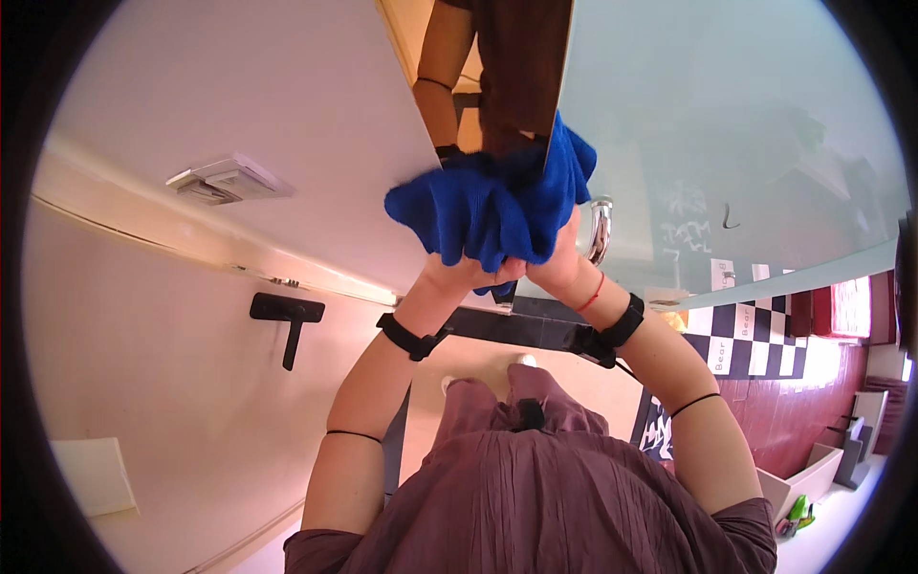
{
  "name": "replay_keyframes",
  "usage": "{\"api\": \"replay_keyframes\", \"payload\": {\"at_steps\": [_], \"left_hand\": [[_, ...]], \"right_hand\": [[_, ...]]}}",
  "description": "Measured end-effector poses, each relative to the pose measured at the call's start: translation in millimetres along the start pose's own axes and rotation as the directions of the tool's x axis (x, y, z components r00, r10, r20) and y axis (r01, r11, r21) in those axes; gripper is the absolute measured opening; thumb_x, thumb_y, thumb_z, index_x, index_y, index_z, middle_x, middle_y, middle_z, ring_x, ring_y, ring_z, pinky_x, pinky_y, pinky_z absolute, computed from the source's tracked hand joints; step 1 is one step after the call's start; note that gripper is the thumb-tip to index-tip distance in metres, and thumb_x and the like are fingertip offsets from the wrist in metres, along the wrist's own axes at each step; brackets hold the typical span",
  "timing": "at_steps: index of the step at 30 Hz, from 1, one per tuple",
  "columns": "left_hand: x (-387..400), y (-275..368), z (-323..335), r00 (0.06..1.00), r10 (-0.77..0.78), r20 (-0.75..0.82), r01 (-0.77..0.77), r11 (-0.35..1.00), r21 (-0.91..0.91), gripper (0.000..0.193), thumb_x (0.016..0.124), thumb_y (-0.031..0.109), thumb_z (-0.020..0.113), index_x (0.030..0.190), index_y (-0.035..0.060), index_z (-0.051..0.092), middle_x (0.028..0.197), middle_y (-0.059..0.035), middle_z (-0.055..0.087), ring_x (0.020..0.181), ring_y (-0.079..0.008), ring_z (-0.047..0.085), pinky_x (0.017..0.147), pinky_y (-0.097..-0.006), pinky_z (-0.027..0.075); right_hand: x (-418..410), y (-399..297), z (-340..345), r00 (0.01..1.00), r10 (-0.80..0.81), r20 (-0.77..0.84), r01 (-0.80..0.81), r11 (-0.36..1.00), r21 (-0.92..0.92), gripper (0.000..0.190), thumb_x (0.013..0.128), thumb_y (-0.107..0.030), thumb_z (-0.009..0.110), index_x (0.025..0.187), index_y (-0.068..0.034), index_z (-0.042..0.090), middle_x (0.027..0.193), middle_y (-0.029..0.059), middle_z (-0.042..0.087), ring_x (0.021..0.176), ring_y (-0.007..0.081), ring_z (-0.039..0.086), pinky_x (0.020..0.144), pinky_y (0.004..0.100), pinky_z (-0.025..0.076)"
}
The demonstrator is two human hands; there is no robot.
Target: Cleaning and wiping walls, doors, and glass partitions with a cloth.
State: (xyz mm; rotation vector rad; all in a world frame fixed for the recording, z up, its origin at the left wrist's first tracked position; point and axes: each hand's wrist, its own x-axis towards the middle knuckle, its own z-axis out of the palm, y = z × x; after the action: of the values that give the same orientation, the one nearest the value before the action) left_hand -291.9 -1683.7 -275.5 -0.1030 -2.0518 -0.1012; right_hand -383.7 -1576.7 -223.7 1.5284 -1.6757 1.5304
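Both my hands are together in front of my chest, gripping a bunched blue cloth [466,212]. My left hand [459,274] holds its lower left side, the fingers mostly hidden under the folds. On the right side my right hand [558,262] grips it, also partly covered. The cloth lies against a narrow mirror [516,64] and spreads past both its side edges. In the mirror my arm and dark top are reflected, with a darker patch of blue near the cloth.
A curved chrome handle [601,228] is just right of my right hand, by a large glass panel [717,129]. A wall switch plate [229,179] and a black T-shaped fixture [288,319] are at left. A black-and-white checkered mat [746,330] lies at right.
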Motion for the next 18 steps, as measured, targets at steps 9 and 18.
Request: {"api": "replay_keyframes", "payload": {"at_steps": [9, 18], "left_hand": [[-72, 7, 3, 0.967, -0.017, 0.256, -0.006, 0.996, 0.09, 0.048, 0.084, 0.045, 0.061, 0.12, 0.0118, 0.06, 0.119, -0.0161, 0.058, 0.106, -0.0402, 0.056, 0.092, -0.0528, 0.045], [-68, 9, -2, 0.975, -0.076, 0.209, 0.077, 0.997, 0.003, 0.044, 0.085, 0.035, 0.065, 0.116, 0.004, 0.062, 0.126, -0.0253, 0.053, 0.116, -0.0484, 0.047, 0.101, -0.058, 0.034]], "right_hand": [[-93, 33, 21, 0.964, 0.131, 0.231, -0.102, 0.986, -0.132, 0.041, 0.073, -0.018, 0.07, 0.112, -0.006, 0.063, 0.118, 0.0168, 0.058, 0.106, 0.0369, 0.057, 0.087, 0.0426, 0.048], [-67, 11, 5, 0.907, 0.135, 0.4, -0.036, 0.969, -0.245, 0.044, 0.085, -0.017, 0.061, 0.125, -0.001, 0.052, 0.131, 0.0293, 0.046, 0.121, 0.0485, 0.043, 0.099, 0.0476, 0.042]]}}
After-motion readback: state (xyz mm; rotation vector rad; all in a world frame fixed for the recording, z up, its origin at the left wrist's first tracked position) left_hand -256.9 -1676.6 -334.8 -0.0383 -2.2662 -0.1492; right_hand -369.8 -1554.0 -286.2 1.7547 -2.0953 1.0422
